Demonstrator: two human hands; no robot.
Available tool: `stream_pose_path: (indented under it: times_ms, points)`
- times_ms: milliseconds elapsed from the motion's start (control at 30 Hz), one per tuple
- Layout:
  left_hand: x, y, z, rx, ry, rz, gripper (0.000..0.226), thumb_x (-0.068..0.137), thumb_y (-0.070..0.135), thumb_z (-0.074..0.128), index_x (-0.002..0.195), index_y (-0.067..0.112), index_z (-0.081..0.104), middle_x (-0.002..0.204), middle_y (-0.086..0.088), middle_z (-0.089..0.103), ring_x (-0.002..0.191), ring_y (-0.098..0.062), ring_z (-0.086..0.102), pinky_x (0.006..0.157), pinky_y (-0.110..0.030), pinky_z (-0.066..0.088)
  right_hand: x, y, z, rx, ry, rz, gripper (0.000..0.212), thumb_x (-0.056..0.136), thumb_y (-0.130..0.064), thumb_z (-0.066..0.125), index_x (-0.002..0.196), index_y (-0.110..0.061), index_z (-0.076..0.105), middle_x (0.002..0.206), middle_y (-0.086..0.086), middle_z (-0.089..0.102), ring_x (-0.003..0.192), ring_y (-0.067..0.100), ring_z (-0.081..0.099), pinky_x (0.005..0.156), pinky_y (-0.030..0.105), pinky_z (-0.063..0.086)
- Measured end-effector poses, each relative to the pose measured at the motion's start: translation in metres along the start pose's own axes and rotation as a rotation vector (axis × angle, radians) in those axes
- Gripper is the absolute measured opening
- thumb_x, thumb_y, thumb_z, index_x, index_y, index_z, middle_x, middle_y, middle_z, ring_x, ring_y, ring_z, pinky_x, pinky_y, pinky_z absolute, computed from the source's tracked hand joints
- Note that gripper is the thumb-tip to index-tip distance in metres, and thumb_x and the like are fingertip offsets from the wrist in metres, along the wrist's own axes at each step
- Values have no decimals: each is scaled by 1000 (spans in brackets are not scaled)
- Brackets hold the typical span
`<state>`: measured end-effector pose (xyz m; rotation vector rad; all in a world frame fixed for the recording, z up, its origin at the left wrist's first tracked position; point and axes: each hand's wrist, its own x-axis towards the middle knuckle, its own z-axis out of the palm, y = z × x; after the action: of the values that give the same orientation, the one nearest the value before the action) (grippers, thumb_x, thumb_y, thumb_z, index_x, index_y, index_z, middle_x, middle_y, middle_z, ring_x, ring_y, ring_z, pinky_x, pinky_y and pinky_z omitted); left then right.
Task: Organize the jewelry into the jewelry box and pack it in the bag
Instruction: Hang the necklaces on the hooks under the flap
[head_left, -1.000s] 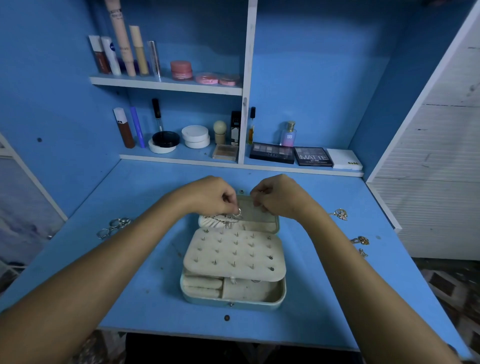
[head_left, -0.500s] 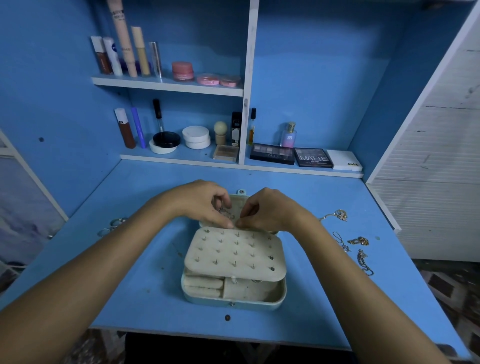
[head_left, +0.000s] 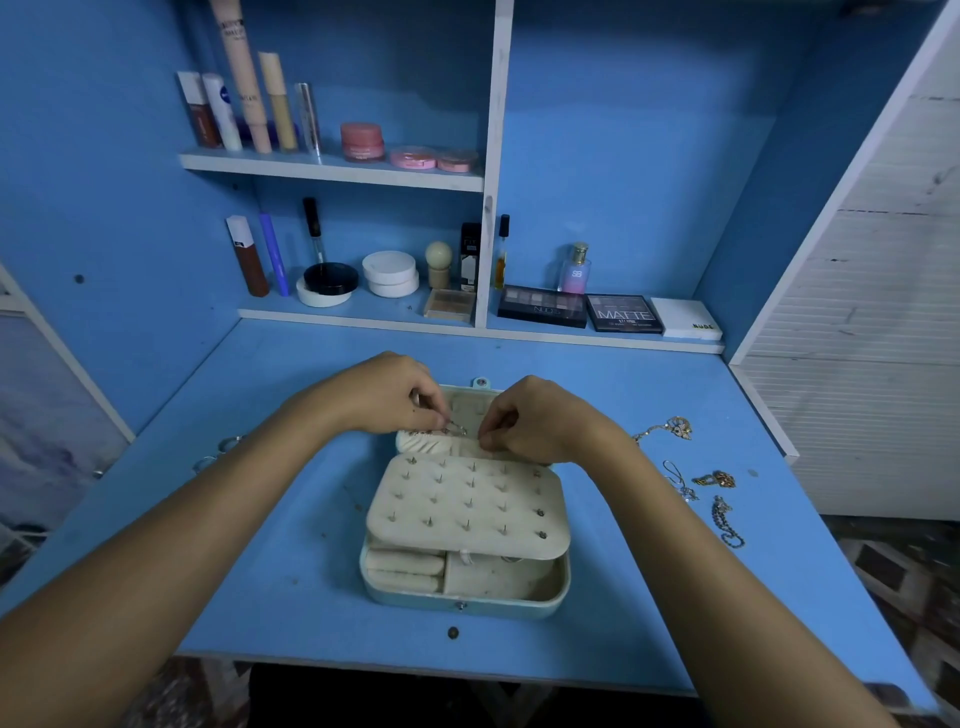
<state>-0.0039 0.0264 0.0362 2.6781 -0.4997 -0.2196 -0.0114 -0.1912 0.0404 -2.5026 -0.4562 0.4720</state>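
Observation:
The jewelry box (head_left: 462, 605) lies open in the middle of the desk, pale blue outside and cream inside. Its stud flap (head_left: 467, 506) is folded over the base. Behind the flap, my left hand (head_left: 389, 400) pinches a small silver ring (head_left: 458, 429) just over the ribbed ring roll (head_left: 423, 446) in the lid. My right hand (head_left: 543, 421) is curled beside it, thumb and forefinger pinching the cream lid lining (head_left: 470, 410) at its lower edge. Loose jewelry lies to the right: a pendant necklace (head_left: 675, 427), a silver earring (head_left: 679, 483), a gold piece (head_left: 719, 479) and a chain bracelet (head_left: 728, 524).
Silver rings (head_left: 228, 444) lie on the desk's left side, partly behind my left forearm. Two shelves at the back hold cosmetic tubes, jars, a perfume bottle (head_left: 575, 270) and eyeshadow palettes (head_left: 543, 306). A white slatted panel (head_left: 883, 312) stands on the right.
Both hands came down from above the lid to the ring roll, bringing the ring with them. In the last half second they moved slightly apart.

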Motion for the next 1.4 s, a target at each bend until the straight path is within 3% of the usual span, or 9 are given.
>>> stream_pose_path:
  times_ms: [200, 367, 500, 633, 867, 967, 1067, 1233, 1400]
  points:
    - [-1, -1, 1, -12, 71, 5, 18, 93, 16, 63, 102, 26, 77, 93, 15, 64, 71, 11, 53, 63, -6, 37, -1, -3, -3, -69, -88, -51, 14, 95, -23, 62, 86, -33, 64, 90, -15, 61, 80, 2, 55, 65, 18, 42]
    - [-1, 1, 5, 49, 25, 1, 26, 94, 11, 57, 104, 25, 76, 92, 21, 57, 82, 3, 53, 83, -21, 46, -2, -2, -5, -40, -98, -53, 11, 98, -24, 58, 91, -32, 62, 90, -13, 60, 75, 5, 54, 62, 19, 42]
    - [-4, 8, 5, 33, -22, -24, 31, 89, 10, 54, 89, 33, 75, 89, 20, 65, 76, 3, 58, 68, -13, 41, -2, 0, -5, -23, -89, -54, 11, 98, -25, 57, 92, -31, 63, 92, -12, 61, 77, 6, 55, 64, 21, 44]
    - [-8, 13, 0, 43, -108, -47, 36, 85, 9, 51, 75, 39, 69, 84, 22, 66, 71, 7, 57, 63, -13, 39, -3, 1, -6, -9, -86, -63, 8, 98, -26, 58, 94, -29, 64, 93, -11, 61, 77, 7, 56, 66, 22, 48]
    - [-10, 17, -1, -1, -114, -56, 30, 91, 13, 51, 94, 40, 64, 95, 17, 62, 75, 0, 54, 67, -17, 39, -3, 1, -6, -1, -92, -66, 7, 98, -27, 58, 98, -28, 65, 95, -9, 62, 79, 8, 57, 68, 22, 50]
    - [-11, 23, -2, 35, -163, -91, 26, 89, 17, 52, 87, 39, 65, 89, 16, 65, 74, -1, 57, 66, -21, 42, -3, 1, -6, 5, -86, -63, 6, 98, -27, 58, 97, -27, 65, 95, -9, 62, 80, 8, 57, 66, 21, 49]
    - [-9, 24, -3, 61, -212, -127, 16, 86, 24, 54, 76, 27, 66, 83, 11, 66, 78, -14, 60, 71, -35, 50, -2, 1, -6, 2, -88, -62, 7, 98, -26, 58, 96, -28, 64, 94, -9, 62, 80, 9, 57, 68, 22, 50]
    - [-8, 31, -1, 67, -219, -175, 30, 84, 32, 56, 58, 19, 47, 65, 4, 49, 61, -15, 42, 59, -34, 35, -2, 1, -4, 12, -86, -53, 7, 98, -25, 57, 97, -26, 64, 93, -9, 62, 78, 9, 56, 67, 23, 49]
    - [-11, 33, -4, 32, -194, -164, 12, 85, 33, 60, 75, 26, 65, 82, 7, 67, 76, -13, 61, 72, -33, 51, -2, 2, -4, 15, -82, -44, 8, 98, -25, 57, 96, -27, 64, 92, -10, 61, 79, 10, 57, 66, 23, 48]
